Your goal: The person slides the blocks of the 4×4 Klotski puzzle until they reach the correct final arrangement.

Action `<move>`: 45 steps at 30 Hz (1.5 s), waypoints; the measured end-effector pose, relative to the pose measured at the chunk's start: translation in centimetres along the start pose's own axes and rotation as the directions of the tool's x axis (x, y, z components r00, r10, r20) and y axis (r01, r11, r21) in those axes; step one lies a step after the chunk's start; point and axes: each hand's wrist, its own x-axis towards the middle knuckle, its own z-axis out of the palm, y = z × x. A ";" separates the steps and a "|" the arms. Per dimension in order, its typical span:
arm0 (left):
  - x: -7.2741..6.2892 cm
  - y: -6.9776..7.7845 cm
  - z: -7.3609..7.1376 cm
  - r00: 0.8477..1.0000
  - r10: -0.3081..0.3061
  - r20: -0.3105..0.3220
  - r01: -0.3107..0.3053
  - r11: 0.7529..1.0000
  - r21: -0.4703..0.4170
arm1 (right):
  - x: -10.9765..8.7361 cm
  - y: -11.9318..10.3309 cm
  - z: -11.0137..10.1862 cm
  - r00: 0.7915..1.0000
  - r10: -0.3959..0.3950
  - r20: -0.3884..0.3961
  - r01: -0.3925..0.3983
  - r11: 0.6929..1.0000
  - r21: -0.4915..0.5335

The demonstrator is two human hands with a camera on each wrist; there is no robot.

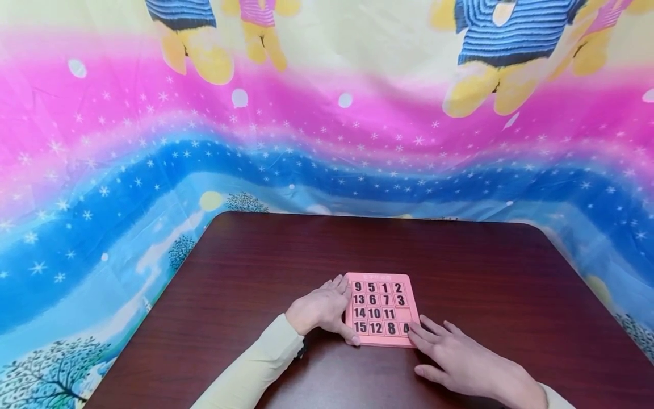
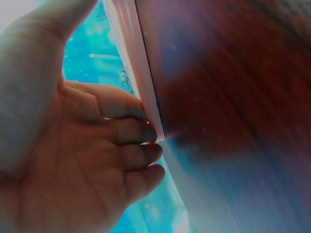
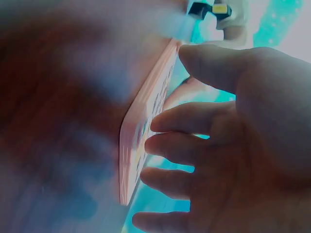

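Pink number puzzle (image 1: pixel 382 342) lies flat on the table (image 1: pixel 255 250), toward the near side, between the hands. Long axis runs away from the person, foreshortened in the head view, so it looks nearly square. Header strip (image 1: pixel 378 277) is at the far end, digits upright as the person sees them.

Readable, far row to near, left to right:
9 5 1 2
13 6 7 3
14 10 11, then open slot (image 1: pixel 403 313)
15 12 8 4

Black digits on pink tiles (image 1: pixel 374 313). Header has faint white characters, too small to read.

Left hand (image 1: pixel 322 309): fingers loosely extended and together, tips against the puzzle's left edge; thumb out at the near-left corner. Left wrist view shows the fingertips slightly bent at the side wall.

Right hand (image 1: pixel 460 358): fingers fairly straight and spread, thumb apart, nothing gripped. Index fingertip overlaps the right part of tile 4 (image 1: pixel 406 328), in the column of the slot and just nearer than it. Can't tell if it's pressing.

Right wrist view has the puzzle nearly edge-on, thin slab, pale lines along the side.

Pale left sleeve (image 1: pixel 255 358), dark band at the cuff. Printed cloth (image 1: pixel 332 130) behind the table: pink and blue bands, snowflakes, yellow-legged figures.
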 end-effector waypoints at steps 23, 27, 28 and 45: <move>0.2 0.0 -0.3 1.000 -0.005 0.019 0.004 1.000 0.010 | 0.7 -0.8 0.2 1.000 0.006 0.012 -0.005 0.996 -0.084; 0.2 0.0 -0.4 1.000 -0.006 0.024 0.006 1.000 0.015 | 0.8 -0.9 0.2 1.000 0.016 -0.011 -0.017 0.995 -0.097; 0.2 0.0 -0.4 1.000 -0.006 0.024 0.006 1.000 0.016 | 1.0 -0.9 0.2 1.000 0.016 -0.016 -0.018 0.995 -0.099; 0.0 0.0 -0.1 1.000 -0.007 0.022 0.007 1.000 -0.001 | 2.9 -0.2 -0.1 0.998 0.056 0.005 -0.056 0.997 -0.044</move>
